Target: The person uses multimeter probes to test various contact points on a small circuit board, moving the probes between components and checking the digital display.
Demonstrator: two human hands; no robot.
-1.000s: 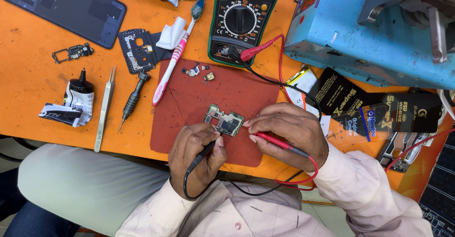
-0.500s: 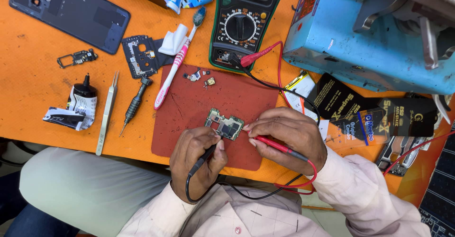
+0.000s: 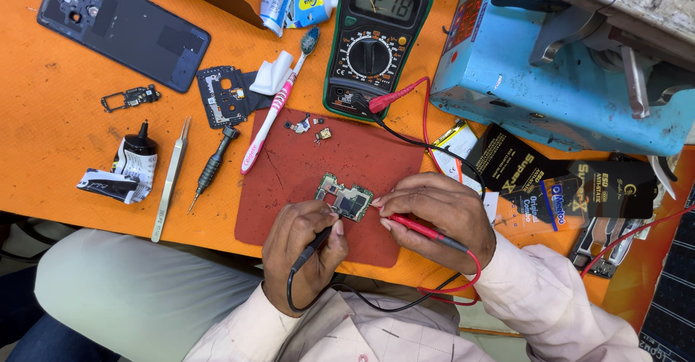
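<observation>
A small green phone circuit board [image 3: 345, 197] lies on a dark red work mat [image 3: 327, 175] on the orange table [image 3: 43, 137]. My left hand [image 3: 302, 252] grips a black probe [image 3: 316, 245] whose tip touches the board's near edge. My right hand [image 3: 436, 216] grips a red probe [image 3: 418, 228], its tip at the board's right side. Black and red leads run up to a green-cased multimeter [image 3: 376, 38] at the back, whose display shows digits.
Left of the mat lie a pink toothbrush [image 3: 279, 106], a black screwdriver [image 3: 211, 166], steel tweezers [image 3: 171, 179], a squeezed black tube [image 3: 127, 169], a phone back cover [image 3: 121, 27] and small parts. A blue machine [image 3: 557, 80] and dark packets [image 3: 565, 184] stand to the right.
Both hands stay on the board with the probes; only slight shifts of the hands and of the camera view.
</observation>
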